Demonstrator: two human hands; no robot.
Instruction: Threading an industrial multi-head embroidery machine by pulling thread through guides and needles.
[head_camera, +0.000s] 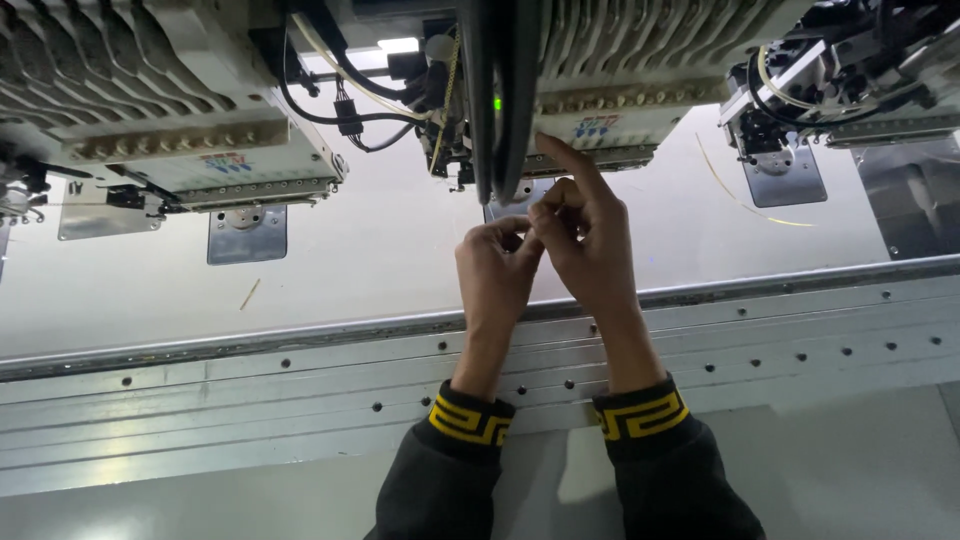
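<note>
My left hand (497, 268) and my right hand (585, 232) meet in front of the middle embroidery machine head (590, 95). Their fingertips pinch together at one spot, as if on a fine thread, but the thread itself is too thin to make out. The right index finger points up and touches the lower edge of that head. Both wrists wear dark sleeves with black and yellow patterned cuffs (470, 418).
White fabric (380, 255) lies flat under the heads. Another machine head (190, 110) hangs at the left and a third (850, 70) at the right. A metal rail with screws (250, 385) runs across the front. A short thread scrap (249, 293) lies on the fabric.
</note>
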